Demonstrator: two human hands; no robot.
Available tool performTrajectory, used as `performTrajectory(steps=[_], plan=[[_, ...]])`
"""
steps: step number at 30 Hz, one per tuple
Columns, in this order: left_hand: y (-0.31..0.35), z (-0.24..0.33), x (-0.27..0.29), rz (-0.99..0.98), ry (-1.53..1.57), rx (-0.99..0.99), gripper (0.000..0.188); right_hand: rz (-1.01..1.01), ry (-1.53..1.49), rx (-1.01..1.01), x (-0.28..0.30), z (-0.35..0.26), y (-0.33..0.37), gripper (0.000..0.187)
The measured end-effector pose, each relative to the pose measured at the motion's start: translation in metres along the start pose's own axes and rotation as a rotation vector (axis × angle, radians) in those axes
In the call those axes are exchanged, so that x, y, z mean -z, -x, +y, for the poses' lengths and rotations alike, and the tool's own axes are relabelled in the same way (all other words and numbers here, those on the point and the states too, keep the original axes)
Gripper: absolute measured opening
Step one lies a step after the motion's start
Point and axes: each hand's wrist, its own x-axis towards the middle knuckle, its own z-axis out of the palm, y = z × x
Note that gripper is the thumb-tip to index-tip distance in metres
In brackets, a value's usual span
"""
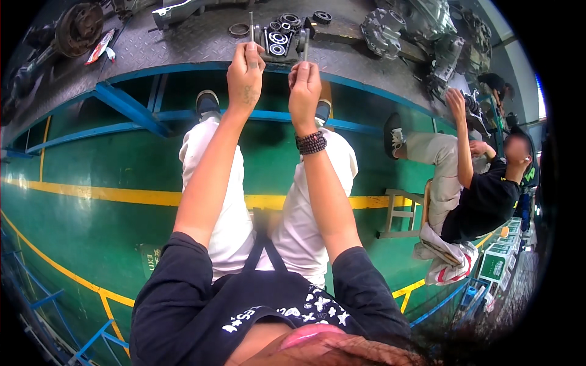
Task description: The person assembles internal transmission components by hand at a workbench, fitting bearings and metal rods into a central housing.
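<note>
My left hand (245, 76) is closed around the lower end of a thin metal rod (251, 25), which stands upright above the fingers. Level with it and a little nearer, my right hand (304, 91) grips a second, shorter-looking metal rod (306, 46), also pointing up. Between and just beyond the two rods sits a cluster of bearings (278, 38) and gears (290, 20) at the near edge of the metal workbench (183, 47). A dark ring (238, 30) lies left of them, and a loose gear (321, 17) lies to the right.
Large metal housings (381, 30) crowd the bench's right side; a rusty round part (79, 29) and a plastic packet (101, 47) are at left. A blue frame (128, 104) runs beneath. On the right a co-worker (482, 201) sits by a small stool (400, 213), one hand raised.
</note>
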Motion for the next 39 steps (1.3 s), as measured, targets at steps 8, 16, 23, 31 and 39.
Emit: performTrajectory(steps=[8,16,23,31,39], plan=[[-0.005,-0.008,0.002,0.113,0.166,0.084,0.032,-0.032,-0.095,-0.145,-0.001,-0.010,-0.005,0.028],[0.005,-0.017,-0.018,-0.002,-0.049,0.057,0.036,0.094,-0.073,0.020,0.006,-0.014,-0.003,0.030],[0.007,-0.024,-0.017,-0.214,-0.308,0.159,0.042,0.077,-0.008,0.002,0.007,-0.003,-0.002,0.031],[0.005,-0.008,-0.006,-0.237,-0.399,0.137,0.044,0.039,0.043,0.012,0.003,-0.003,0.000,0.030],[0.008,-0.014,-0.010,-0.279,-0.189,0.072,0.042,0.010,0.052,-0.109,0.010,0.015,-0.005,0.031]])
